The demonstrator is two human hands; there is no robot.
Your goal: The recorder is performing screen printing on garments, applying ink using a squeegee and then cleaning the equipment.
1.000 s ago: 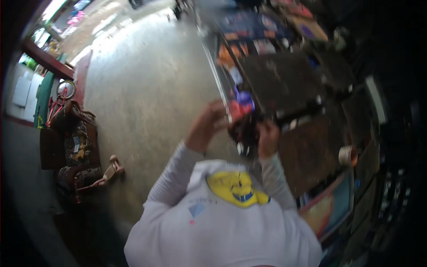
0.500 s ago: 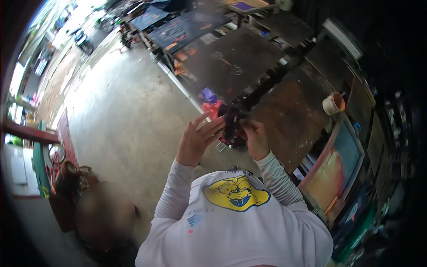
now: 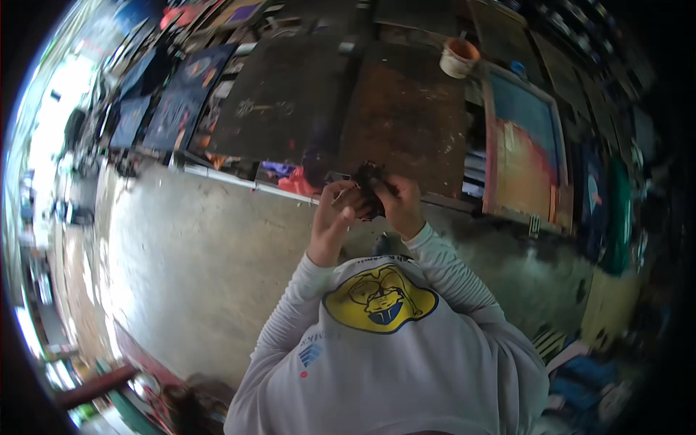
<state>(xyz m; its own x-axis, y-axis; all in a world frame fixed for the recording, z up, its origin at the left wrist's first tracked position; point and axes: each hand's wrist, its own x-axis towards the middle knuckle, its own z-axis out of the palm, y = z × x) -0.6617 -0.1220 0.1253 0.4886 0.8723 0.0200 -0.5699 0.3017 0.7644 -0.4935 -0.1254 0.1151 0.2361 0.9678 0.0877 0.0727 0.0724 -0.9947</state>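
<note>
A dark, crumpled rag-like bundle (image 3: 368,176) is held in front of my chest, above the near edge of the tables. My right hand (image 3: 401,204) is closed on its right side, thumb and fingers pinching it. On the other side my left hand (image 3: 332,223) has its fingers curled against the bundle, with the thumb standing apart. The fingers hide much of the bundle's lower part.
Dark tabletops (image 3: 406,109) run across ahead. On them stand an orange-stained bucket (image 3: 458,59) and, at right, a wood-framed screen (image 3: 528,145) with blue and orange stains. Red cloth-like material (image 3: 299,181) lies by the table edge. Concrete floor (image 3: 196,225) stretches left.
My view has swung to the right, facing the tables squarely. The left hand's fingers, stretched out beside the bundle before, are now curled onto it. My right hand keeps its grip.
</note>
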